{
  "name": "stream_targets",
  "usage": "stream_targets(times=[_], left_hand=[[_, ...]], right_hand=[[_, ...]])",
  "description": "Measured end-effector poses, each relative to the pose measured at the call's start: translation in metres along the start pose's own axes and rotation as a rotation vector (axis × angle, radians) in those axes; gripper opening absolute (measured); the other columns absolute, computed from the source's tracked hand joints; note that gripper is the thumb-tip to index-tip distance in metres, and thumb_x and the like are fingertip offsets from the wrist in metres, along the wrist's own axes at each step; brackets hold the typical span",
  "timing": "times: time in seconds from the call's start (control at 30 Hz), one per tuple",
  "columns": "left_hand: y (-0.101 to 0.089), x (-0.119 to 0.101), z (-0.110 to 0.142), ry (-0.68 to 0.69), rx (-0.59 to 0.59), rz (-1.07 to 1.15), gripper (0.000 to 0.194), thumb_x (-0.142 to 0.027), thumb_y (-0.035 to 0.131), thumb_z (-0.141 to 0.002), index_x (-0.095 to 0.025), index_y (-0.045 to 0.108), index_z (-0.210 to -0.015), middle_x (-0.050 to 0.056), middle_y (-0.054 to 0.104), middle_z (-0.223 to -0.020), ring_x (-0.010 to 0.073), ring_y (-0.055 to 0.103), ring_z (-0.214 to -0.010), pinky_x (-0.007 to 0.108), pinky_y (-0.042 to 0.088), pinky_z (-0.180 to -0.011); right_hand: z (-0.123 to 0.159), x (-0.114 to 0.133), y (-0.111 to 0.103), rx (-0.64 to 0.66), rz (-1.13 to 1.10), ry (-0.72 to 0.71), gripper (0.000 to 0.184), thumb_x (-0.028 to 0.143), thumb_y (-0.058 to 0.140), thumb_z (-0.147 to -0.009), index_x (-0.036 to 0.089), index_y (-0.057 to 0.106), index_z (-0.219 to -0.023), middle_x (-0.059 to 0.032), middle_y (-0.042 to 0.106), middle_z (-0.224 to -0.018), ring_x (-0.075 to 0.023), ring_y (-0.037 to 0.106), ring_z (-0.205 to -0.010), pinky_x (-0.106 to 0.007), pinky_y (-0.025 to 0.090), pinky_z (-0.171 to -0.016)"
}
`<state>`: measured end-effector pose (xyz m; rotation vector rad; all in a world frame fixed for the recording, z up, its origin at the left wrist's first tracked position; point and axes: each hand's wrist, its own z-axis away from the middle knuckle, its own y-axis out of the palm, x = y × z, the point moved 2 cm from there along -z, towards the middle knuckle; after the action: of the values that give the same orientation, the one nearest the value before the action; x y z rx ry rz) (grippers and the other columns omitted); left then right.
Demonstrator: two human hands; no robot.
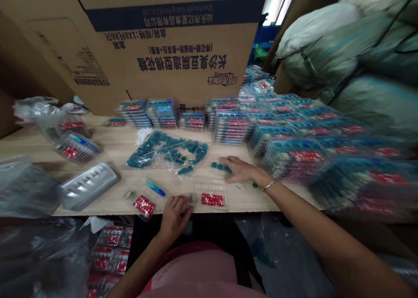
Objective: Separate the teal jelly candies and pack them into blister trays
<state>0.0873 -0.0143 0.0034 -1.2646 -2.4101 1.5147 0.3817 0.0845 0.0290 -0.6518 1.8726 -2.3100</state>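
Several crumpled clear plastic bags (35, 115) at the far left of the light wooden table (98, 139), with a clear pack bearing a red label (77, 147) just beside them. Toward the front edge, a silver plastic tray (88, 186), lying at a slant. Farther along, a small clear sleeve with a red label (143, 205) and a blue-green strip in clear film (155, 187). Then the left hand (174, 217) at the front edge, fingers (184, 204) curled downward, right beside a small teal-and-cream piece (193, 198); closed on it or not, impossible to tell. Behind that hand, a clear bag of loose teal pieces (168, 152). Next, a clear tray with a red card (212, 199). Then the right hand (240, 169), fingers (228, 162) open, spread and empty, just beside a short row of teal pieces (219, 167). Beyond it, tall stacks of teal-and-red packs (231, 128), a printed cardboard box (163, 41) behind them, and large bundled sacks (326, 49) at the far right.
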Motion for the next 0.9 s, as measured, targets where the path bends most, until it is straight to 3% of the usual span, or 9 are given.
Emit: stream_targets(times=[0.13,0.27,0.43,0.63,0.77,0.9], left_hand=[[0.0,0.0,0.0,0.018,-0.012,-0.03,0.019,-0.023,0.054,-0.085,-0.018,0.059,-0.102,0.006,0.065,-0.089,0.0202,0.059,-0.083,0.034,0.049,-0.074],[0.001,0.002,0.002,0.004,-0.009,-0.022,0.018,-0.024,0.052,-0.085,-0.019,0.059,-0.101,0.006,0.065,-0.089,0.0205,0.06,-0.083,0.035,0.049,-0.074],[0.002,0.002,0.002,0.015,-0.003,-0.033,0.017,-0.023,0.053,-0.085,-0.018,0.058,-0.101,0.006,0.064,-0.088,0.0205,0.058,-0.082,0.035,0.049,-0.073],[0.003,0.002,0.003,-0.059,-0.001,-0.038,0.03,-0.027,0.055,-0.083,-0.019,0.053,-0.112,0.009,0.062,-0.102,0.0228,0.059,-0.093,0.038,0.049,-0.08],[0.007,0.005,0.006,-0.107,-0.004,-0.03,0.046,-0.03,0.056,-0.083,-0.017,0.043,-0.126,0.009,0.064,-0.099,0.0231,0.06,-0.09,0.04,0.048,-0.081],[0.009,0.006,0.007,-0.112,0.002,-0.032,0.055,-0.031,0.057,-0.083,-0.016,0.036,-0.132,0.009,0.065,-0.097,0.0234,0.06,-0.088,0.039,0.048,-0.08]], right_hand=[[-0.001,0.003,-0.004,0.041,0.005,-0.003,0.097,0.035,0.072,-0.056,0.018,0.031,-0.142,-0.0163,0.042,-0.134,-0.0366,0.039,-0.122,-0.045,0.034,-0.099],[0.002,-0.004,-0.002,-0.039,-0.049,-0.024,0.1,0.038,0.07,-0.059,0.018,0.024,-0.145,-0.0165,0.036,-0.14,-0.0363,0.032,-0.128,-0.048,0.029,-0.102],[0.01,-0.005,-0.011,-0.113,-0.067,0.001,0.102,0.035,0.07,-0.061,0.014,0.018,-0.146,-0.0181,0.039,-0.136,-0.0343,0.035,-0.125,-0.046,0.03,-0.101],[0.034,0.045,-0.022,-0.141,-0.054,-0.122,0.103,0.039,0.07,-0.062,0.015,0.017,-0.147,-0.0181,0.034,-0.14,-0.0357,0.03,-0.128,-0.048,0.026,-0.103],[0.047,0.085,0.001,-0.109,-0.078,-0.236,0.099,0.041,0.069,-0.062,0.02,0.022,-0.146,-0.0153,0.031,-0.145,-0.0352,0.029,-0.129,-0.048,0.022,-0.105],[0.045,0.103,0.021,-0.109,-0.095,-0.288,0.094,0.042,0.071,-0.061,0.017,0.03,-0.142,-0.0157,0.032,-0.143,-0.0341,0.029,-0.129,-0.048,0.023,-0.106]])
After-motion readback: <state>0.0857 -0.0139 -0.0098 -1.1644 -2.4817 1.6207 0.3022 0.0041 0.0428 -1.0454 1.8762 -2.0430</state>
